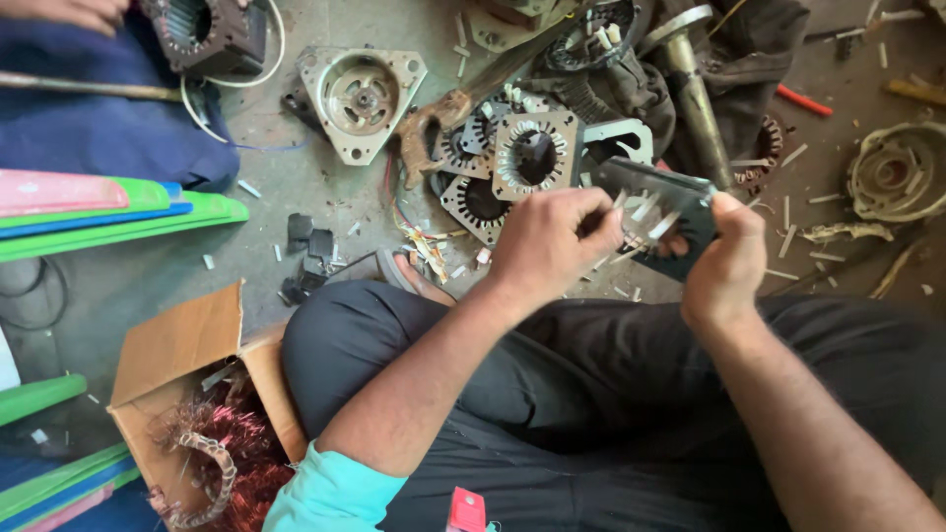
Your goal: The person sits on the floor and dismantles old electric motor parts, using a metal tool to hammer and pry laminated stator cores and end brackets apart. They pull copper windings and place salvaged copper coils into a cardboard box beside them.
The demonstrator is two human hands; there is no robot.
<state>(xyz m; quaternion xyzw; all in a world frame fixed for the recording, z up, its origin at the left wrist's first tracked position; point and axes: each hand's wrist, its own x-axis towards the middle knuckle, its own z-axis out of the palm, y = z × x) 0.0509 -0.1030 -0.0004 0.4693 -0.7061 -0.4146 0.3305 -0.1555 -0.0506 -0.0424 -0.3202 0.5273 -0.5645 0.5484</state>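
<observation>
Holding the work above the lap, the person keeps a dark stator core [658, 212] between both hands, and the head view is the only view on record.

Head view. The stator core is the landmark for every place below. The right hand [727, 264] sits at its lower right edge, grip closed on the frame, thumb on top and fingers wrapped under. The left hand [550, 241] sits on its left side, touching it; that grip is pinched shut on one of the pale insulation strips [645, 209] that stand out of the slots. The strips fan toward the left hand, so their long axis runs from the core's middle out to the left and slightly up. The left hand is the nearer one to the strips; the right only steadies the frame.

Beyond the core, on the floor [296, 187], lies a heap of bare stator laminations [533, 153], just above and to the left of it. Further left of it sits a triangular motor end cover [361, 96]. Well below and left of the core stands a cardboard box [182, 345] holding copper wire [236, 448]. Loose strips litter the floor right of the core.
</observation>
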